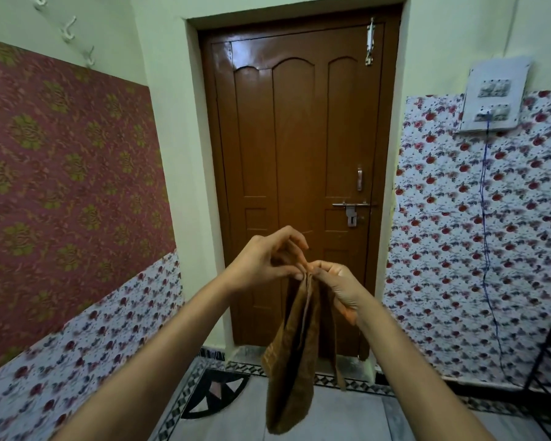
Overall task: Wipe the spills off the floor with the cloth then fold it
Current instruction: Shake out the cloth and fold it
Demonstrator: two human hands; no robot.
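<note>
Both hands met in mid-air before the brown door [299, 148]. The left hand [268, 261] and the right hand [337, 286] each pinched the top edge of the brown cloth [295, 361], which hung folded lengthwise, its lower end dangling above the tiled floor [347, 418].

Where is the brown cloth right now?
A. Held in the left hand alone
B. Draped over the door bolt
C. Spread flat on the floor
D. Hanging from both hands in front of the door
D: the cloth hangs down from the left hand and right hand, which pinch its top together before the door.
</note>
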